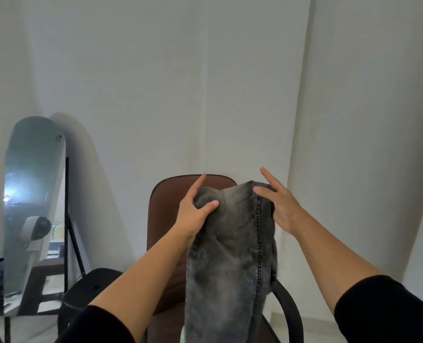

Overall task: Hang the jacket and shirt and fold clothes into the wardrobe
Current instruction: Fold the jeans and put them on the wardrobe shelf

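— What is being held, and how does it look?

— A faded, washed-grey denim garment [232, 243] with a mottled, soft-looking surface is held up in front of a brown padded office chair [167, 209]. It is gathered at the top and hangs down in a long, narrow drape to the bottom of the view. A dark seam with pale, dotted stitching is seen running down its right side, and creases are gathered near the top left.

— How is it gripped?

— The top left corner is pinched by the left hand [193, 209], the thumb pressed into the cloth from the front and the other fingers curled behind it, one of them raised straight. The top right edge is held by the right hand [279, 206] beside the seam; the thumb seems tucked against the fabric, while two fingers are stretched straight upward. Black sleeves are worn pushed up on both forearms.

— And around it?

— The chair's backrest is smooth and rounded, trimmed with a dark edge, and curved black plastic armrests [289, 308] are seen low on each side. A tall, rounded mirror [34, 194] on a thin black metal stand is leaned at the left, blurred with glare. Plain white matte walls [143, 82] are met in a corner behind the chair
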`<state>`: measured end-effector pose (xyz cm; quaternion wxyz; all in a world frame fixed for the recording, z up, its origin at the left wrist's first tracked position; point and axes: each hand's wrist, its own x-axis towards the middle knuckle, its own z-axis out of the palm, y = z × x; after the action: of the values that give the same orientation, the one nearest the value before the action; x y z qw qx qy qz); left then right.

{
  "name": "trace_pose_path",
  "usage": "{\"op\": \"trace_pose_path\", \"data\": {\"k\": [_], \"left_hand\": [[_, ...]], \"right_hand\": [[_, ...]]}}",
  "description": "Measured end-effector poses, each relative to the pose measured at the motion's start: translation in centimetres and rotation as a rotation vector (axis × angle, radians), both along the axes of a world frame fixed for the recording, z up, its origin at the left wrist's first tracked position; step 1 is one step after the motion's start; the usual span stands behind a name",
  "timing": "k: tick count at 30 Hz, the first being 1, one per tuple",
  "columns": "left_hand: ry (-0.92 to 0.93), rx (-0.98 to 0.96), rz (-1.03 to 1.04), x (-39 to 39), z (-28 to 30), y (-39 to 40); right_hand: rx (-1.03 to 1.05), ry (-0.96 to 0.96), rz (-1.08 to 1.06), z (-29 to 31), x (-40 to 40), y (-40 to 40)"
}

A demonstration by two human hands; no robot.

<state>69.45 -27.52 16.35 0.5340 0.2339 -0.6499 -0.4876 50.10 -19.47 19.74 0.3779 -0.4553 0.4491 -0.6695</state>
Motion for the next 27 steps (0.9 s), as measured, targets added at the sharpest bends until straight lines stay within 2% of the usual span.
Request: {"op": "trace_pose_path", "data": {"k": [4,7,10,13,16,19,21,24,27], "left_hand": [[0.113,0.041,0.009,-2.5,1.4,0.2],[0.114,0.009,0.010,-3.5,2.5,0.3],[-0.002,-0.059,0.042,-2.9,3.9,-0.4],[-0.195,-0.138,0.191,-1.4,4.8,-1.6],[-0.310,-0.138,0.296,-0.3,4.4,-2.5],[-0.368,-0.079,0.308,0.2,3.4,-2.6],[-0.430,-0.039,0.264,0.4,2.7,-1.9],[-0.533,0.062,0.075,0.5,1.3,-0.1],[-0.510,0.221,-0.085,0.7,-0.6,2.1]], "right_hand": [[0.055,0.107,0.108,-2.7,-0.7,1.4],[0.091,0.196,0.142,-4.7,-0.3,2.0],[0.047,0.185,0.062,-4.5,-0.8,2.2],[0.015,0.175,0.014,-3.3,-1.1,2.2],[-0.032,0.202,-0.078,-2.6,-0.9,1.5],[-0.061,0.202,-0.145,-2.5,-0.8,0.8],[-0.075,0.153,-0.177,-2.6,-0.6,0.6],[-0.097,0.060,-0.196,-2.7,-0.3,0.4],[-0.092,0.021,-0.219,-3.4,-0.4,0.1]]}}
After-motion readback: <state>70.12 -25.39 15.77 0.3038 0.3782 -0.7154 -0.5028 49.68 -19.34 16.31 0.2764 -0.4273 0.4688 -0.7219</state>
